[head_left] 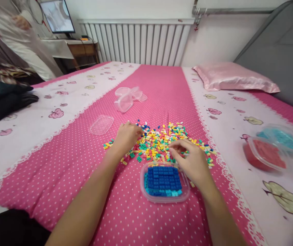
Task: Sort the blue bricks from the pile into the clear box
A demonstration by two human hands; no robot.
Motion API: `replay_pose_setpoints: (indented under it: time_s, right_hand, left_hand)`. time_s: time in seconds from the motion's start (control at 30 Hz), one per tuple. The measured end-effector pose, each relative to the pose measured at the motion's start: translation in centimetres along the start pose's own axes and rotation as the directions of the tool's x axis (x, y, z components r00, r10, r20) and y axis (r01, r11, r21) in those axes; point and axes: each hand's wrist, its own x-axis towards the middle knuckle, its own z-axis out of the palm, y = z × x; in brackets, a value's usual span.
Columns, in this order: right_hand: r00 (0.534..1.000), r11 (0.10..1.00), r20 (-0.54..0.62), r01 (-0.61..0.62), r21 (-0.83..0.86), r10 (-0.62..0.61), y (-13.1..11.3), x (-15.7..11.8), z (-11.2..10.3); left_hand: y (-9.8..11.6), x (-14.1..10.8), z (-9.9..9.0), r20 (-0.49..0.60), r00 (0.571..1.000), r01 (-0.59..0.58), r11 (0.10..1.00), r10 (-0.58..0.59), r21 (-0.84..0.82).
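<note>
Forearms [84, 201] | tub [161, 199]: long axis left-right | left grip [129, 135], right grip [192, 158] at bricks [150, 145]: can't tell if holding

Bare forearms [84, 201] extended forward; left hand [128, 136] palm down, fingers [137, 130] curled; right hand [194, 159] turned inward, fingers bent.

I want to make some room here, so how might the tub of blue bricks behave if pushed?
The tub looks broad and shallow, so it probably won't tip easily. Its blue bricks sit in close rows, so they may shift little. The bedspread beneath looks soft, so it might bunch up.
</note>
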Motion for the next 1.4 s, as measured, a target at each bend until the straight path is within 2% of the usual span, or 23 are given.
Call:
replay_pose_setpoints:
  time_s: [0.1, 0.33, 0.6, 0.77, 1.13, 1.23, 1.4]
  right_hand:
    - [1.0, 0.999, 0.013, -0.008, 0.036, 0.008, 0.0, -0.1, 0.3]
    - [0.999, 0.998, 0.045, -0.013, 0.066, 0.01, 0.0, 0.0, 0.4]
    - [0.997, 0.997, 0.07, -0.023, 0.07, 0.018, -0.1, -0.1, 0.6]
    - [0.998, 0.998, 0.066, -0.022, 0.057, 0.018, 0.0, -0.1, 0.7]
    - [0.997, 0.998, 0.07, -0.019, 0.051, 0.015, -0.1, -0.3, 0.8]
    - [1.0, 0.998, 0.014, 0.018, 0.067, -0.019, -0.5, -0.4, 0.8]
    - [0.979, 0.996, -0.204, 0.036, 0.081, -0.019, -1.3, -0.6, 0.1]
  left_hand:
    - [0.1, 0.2, 0.8, 0.055, 0.997, -0.048, 0.997, 0.045, 0.056]
    - [0.3, 0.1, 1.5, 0.048, 0.999, -0.019, 0.988, 0.012, 0.154]
    - [-0.3, 0.1, 1.8, 0.023, 0.999, -0.043, 0.992, 0.04, 0.123]
    - [0.1, 0.7, 1.7, -0.026, 0.998, -0.053, 0.992, 0.056, 0.117]
    - [-0.5, 2.2, 3.2, -0.049, 0.995, -0.077, 0.992, 0.083, 0.098]
    - [-0.3, 2.4, 3.3, -0.069, 0.995, -0.073, 0.994, 0.078, 0.076]
    - [-0.2, 2.3, 3.1, -0.127, 0.99, -0.055, 0.998, 0.055, -0.002]
